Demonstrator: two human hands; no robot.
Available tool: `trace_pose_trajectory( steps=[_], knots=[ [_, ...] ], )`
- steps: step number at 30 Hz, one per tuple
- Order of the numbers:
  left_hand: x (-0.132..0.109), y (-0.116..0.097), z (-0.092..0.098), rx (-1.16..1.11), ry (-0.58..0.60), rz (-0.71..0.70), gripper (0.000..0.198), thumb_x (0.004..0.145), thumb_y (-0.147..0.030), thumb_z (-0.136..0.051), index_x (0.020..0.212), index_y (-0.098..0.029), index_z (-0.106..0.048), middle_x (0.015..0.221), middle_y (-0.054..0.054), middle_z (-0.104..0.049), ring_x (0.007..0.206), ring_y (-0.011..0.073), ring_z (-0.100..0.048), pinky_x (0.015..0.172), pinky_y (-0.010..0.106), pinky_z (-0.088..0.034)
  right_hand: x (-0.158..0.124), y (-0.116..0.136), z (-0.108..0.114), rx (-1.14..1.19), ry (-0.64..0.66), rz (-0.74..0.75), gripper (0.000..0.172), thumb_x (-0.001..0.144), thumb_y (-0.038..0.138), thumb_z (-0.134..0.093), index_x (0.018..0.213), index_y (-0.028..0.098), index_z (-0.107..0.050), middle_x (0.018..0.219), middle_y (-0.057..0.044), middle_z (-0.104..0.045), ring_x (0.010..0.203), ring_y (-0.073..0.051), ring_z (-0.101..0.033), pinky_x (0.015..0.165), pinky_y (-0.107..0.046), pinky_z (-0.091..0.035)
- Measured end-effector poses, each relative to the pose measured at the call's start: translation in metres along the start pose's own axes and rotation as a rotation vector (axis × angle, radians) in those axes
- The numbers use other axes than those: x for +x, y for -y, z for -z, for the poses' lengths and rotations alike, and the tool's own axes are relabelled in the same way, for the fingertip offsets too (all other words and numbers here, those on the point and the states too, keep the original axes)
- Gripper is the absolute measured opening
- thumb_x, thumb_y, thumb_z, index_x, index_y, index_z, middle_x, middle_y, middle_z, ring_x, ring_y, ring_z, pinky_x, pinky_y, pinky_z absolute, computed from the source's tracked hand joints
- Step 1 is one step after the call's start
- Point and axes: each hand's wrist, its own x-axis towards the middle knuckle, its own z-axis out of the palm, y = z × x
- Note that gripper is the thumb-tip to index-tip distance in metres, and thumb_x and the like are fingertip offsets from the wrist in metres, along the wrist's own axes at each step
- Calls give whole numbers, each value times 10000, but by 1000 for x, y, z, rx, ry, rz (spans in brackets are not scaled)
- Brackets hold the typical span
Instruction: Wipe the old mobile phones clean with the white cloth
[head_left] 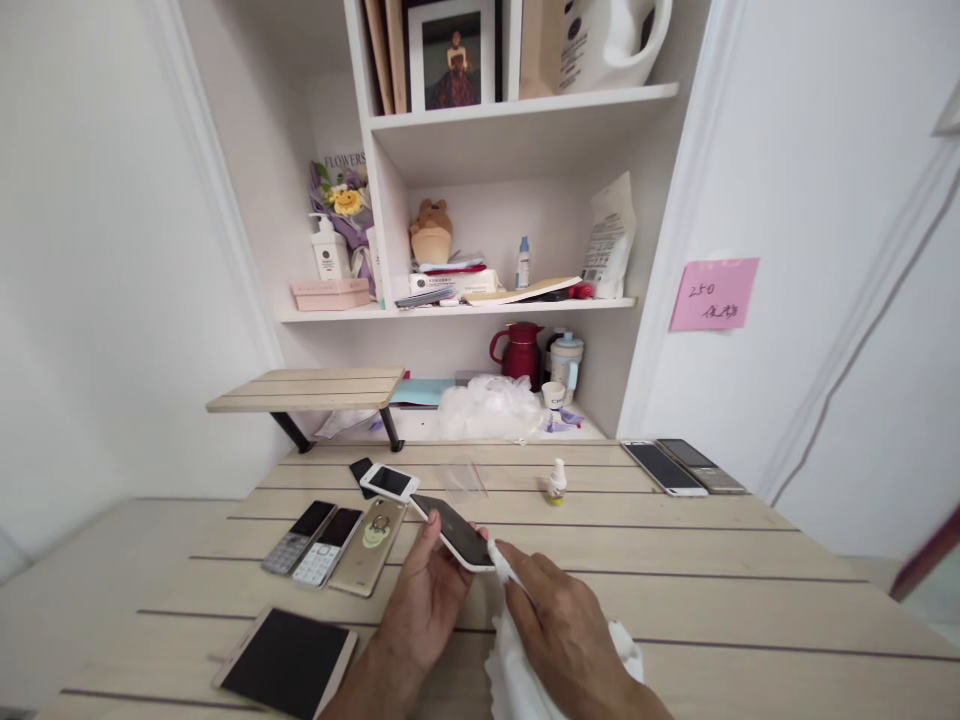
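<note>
My left hand [424, 600] holds a white-edged smartphone [454, 531] with a dark screen, tilted up above the wooden desk [750, 590]. My right hand [566, 630] is closed on a white cloth [517, 670], whose corner touches the phone's near end. A small white spray bottle [556, 482] stands upright farther back on the desk.
Several phones lie at the left: two keypad phones [315, 540], a gold phone [369, 546], a white phone [388, 482], and a tablet [286, 662] at the front. Two more phones [682, 466] lie at the right. Shelves behind hold bottles, a red kettle [519, 352] and a plastic bag [487, 408].
</note>
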Motion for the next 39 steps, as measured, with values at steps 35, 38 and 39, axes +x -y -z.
trace_pose_trajectory(
  steps=[35,38,39],
  knots=[
    [-9,0,-6,92,31,127,307,874,-329,-639,1116,-142,-663,1040,122,-732,994,266,-675,919,408,-507,-1,7,5,142,-66,219,347,931,116,-368,1209,235,-538,797,-33,-641,659,-176,-642,616,-272,-478],
    [-8,-4,-5,82,34,106,323,878,-314,-632,1140,-128,-666,1044,132,-737,990,282,-684,919,425,-514,-1,5,4,146,-72,199,340,932,124,-369,1194,232,-557,801,-42,-650,669,-179,-652,624,-277,-482],
    [-8,-5,-4,74,42,106,330,880,-312,-629,1156,-133,-663,1049,131,-738,998,285,-683,923,432,-513,-1,4,3,145,-70,188,340,932,125,-368,1191,232,-561,804,-44,-653,670,-184,-654,625,-284,-485]
  ],
)
